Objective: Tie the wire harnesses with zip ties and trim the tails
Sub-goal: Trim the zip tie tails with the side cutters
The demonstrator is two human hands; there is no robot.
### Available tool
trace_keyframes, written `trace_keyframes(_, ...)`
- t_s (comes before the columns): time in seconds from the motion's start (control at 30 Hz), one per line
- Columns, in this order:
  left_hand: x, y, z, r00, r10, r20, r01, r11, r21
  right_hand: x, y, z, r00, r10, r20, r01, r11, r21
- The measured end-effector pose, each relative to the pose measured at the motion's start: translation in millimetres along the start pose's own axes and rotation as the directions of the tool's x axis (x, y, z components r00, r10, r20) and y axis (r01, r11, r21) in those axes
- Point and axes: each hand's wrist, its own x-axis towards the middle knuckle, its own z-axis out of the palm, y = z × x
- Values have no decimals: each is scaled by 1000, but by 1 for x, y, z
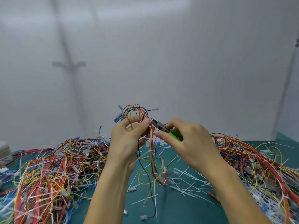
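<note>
Hanging from the left hand (127, 139), the wire harness (152, 156) is held up above the bench (178, 207). Its red, yellow and black wires loop out over the fingers and trail down to the teal surface. The left grip holds it, with thumb and fingers pinching the bundle near its top, and the palm hides how many wires pass through. 2 white ties show on the bundle just below that grip, the upper zip tie (149, 139) and the lower zip tie (150, 150). Their tails are blurred and hard to trace.

The right hand (187, 143) has its grip curled round the green-handled cutters (160, 125), and it covers most of the handles. The cutters' nose lies at the left fingertips, just above the upper zip tie. That spot is small and blurred, so I cannot tell whether the blades are on a tail.

Cut tails (186, 186) lie strewn on the bench under the hands. A left heap (56, 167) of tangled harnesses and a right heap (258, 164) flank them, both cut off by the frame's edges. A pale round object (4, 151) at the far left is cropped and unclear.
</note>
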Motion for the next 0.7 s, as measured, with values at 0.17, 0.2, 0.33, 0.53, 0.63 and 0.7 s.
trace_keyframes(0.17,0,1,1,999,8,-49,-10,999,-30,0,9,-4,999,-50,-8,51,998,24)
trace_keyframes(0.2,-1,1,2,998,9,-58,-11,999,-34,0,9,-4,999,-53,-8,53,998,29)
trace_keyframes(0.33,-2,2,3,997,28,-77,-29,999,-13,0,8,-3,998,-60,2,59,998,26)
trace_keyframes(0.53,-2,2,3,992,49,-114,-51,998,-21,-1,8,0,998,-65,-11,64,997,-49)
trace_keyframes(0.63,-1,3,2,990,51,-130,-58,997,-50,0,5,1,997,-67,-27,65,995,-71)
trace_keyframes(0.7,0,3,1,989,61,-138,-70,996,-58,-1,3,2,997,-70,-28,68,995,-70)
